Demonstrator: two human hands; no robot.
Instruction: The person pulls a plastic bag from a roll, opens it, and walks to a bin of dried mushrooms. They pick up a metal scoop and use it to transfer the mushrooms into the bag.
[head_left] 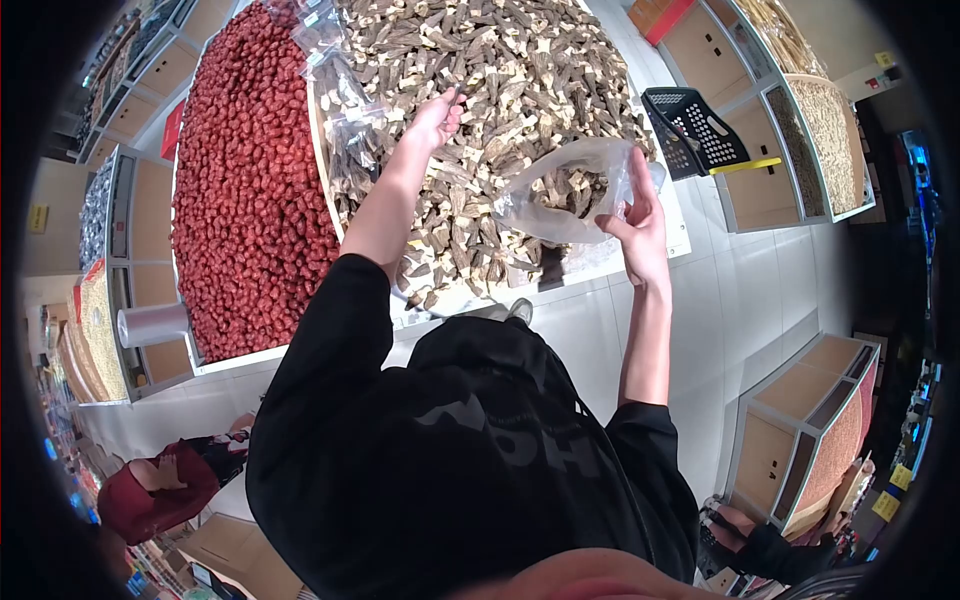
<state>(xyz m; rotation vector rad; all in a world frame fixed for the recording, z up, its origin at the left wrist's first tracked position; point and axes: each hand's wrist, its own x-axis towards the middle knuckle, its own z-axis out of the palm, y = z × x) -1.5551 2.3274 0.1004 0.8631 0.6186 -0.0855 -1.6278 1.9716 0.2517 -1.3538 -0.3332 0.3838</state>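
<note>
A wide bin of dried mushrooms (500, 90), dark-capped with pale stems like morels, spreads out in front of me. My left hand (436, 120) is reaching over the pile, its fingers closed on one dark mushroom (455, 97). At the bin's near right side, my right hand (640, 222) grips the rim of a clear plastic bag (540, 215), thumb at the front and fingers behind. The bag's mouth gapes, and some mushrooms (580, 188) show inside or through it.
Red dried jujubes (250, 190) fill the bin on the left. Packaged clear bags (350, 130) lie along the divider. A black basket (705, 130) with a yellow handle hangs right of the bin. A plastic roll (155, 325) sits far left. A person in dark red (160, 490) is behind.
</note>
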